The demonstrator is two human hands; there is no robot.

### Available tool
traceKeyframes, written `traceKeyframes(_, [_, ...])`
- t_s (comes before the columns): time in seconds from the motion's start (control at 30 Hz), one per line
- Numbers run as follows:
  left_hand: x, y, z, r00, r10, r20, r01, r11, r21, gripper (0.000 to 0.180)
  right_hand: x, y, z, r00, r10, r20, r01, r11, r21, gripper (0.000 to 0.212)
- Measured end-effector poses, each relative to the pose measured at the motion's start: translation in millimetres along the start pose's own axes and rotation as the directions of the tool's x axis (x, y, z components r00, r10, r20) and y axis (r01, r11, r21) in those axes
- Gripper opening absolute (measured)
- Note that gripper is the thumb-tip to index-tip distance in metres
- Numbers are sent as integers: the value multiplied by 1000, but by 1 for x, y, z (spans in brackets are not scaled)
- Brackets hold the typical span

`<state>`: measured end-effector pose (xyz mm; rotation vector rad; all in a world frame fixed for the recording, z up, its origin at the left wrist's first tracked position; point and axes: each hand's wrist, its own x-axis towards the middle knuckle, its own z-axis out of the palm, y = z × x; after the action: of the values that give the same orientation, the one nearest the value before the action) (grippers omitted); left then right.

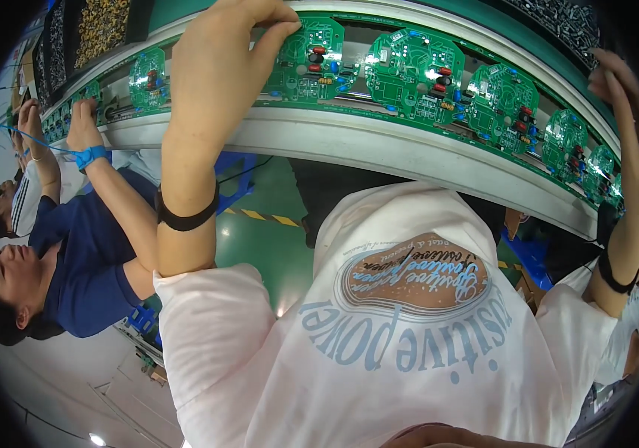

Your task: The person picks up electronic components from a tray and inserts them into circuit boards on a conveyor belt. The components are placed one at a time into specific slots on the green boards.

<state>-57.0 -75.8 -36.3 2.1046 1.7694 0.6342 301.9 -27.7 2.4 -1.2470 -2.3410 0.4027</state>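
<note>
My left hand (218, 63) is over the line of green circuit boards. Its thumb and fingers come together in a pinch at the upper edge of one circuit board (308, 63); whatever is between the fingertips is too small or hidden to make out. That board carries red, blue and black components. My right hand (625, 97) is raised at the far right, beside a black bin of small grey parts (562, 22). Its fingers are stretched out, and I see nothing held in them. To the right of my left hand sits another populated circuit board (416, 71).
A pale metal rail (379, 138) runs along the near side of the boards. More boards (502, 101) continue right. Bins of yellowish parts (103, 30) stand at the upper left. A co-worker in dark blue (91, 254) works at the left, a hand (84, 127) near the rail.
</note>
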Motion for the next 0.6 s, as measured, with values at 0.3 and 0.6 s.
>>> traceKeyframes(0.3, [0,-3,6,989,141,-32,-137,985,106,6,-65,-7,24,997,72,-20,-54,889,455,14])
traceKeyframes(0.6, [3,-33,17,1000,16,-22,-17,999,-44,7,-65,-33,71,973,229,-42,-130,684,717,17])
